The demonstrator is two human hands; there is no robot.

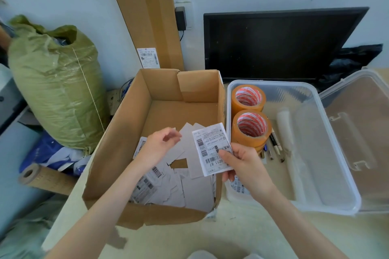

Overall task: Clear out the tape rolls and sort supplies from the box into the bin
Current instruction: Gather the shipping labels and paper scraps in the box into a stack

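Over the open brown cardboard box (pixel 126 132), the right hand (pixel 240 164) pinches a white barcoded paper label (pixel 211 149) while the left hand (pixel 160 145) hovers with loosely relaxed fingers.

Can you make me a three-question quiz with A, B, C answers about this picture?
1. Where are the orange-brown tape rolls?
A. in the cardboard box
B. in the clear plastic bin
C. on the floor

2. How many tape rolls are there?
A. one
B. two
C. four

3. What is the right hand doing?
A. pinching a white barcode label
B. resting flat
C. holding a pen

Answers: 1 B, they stand at the bin's left end. 2 B, two lie side by side. 3 A, thumb and fingers pinch the label's lower edge.
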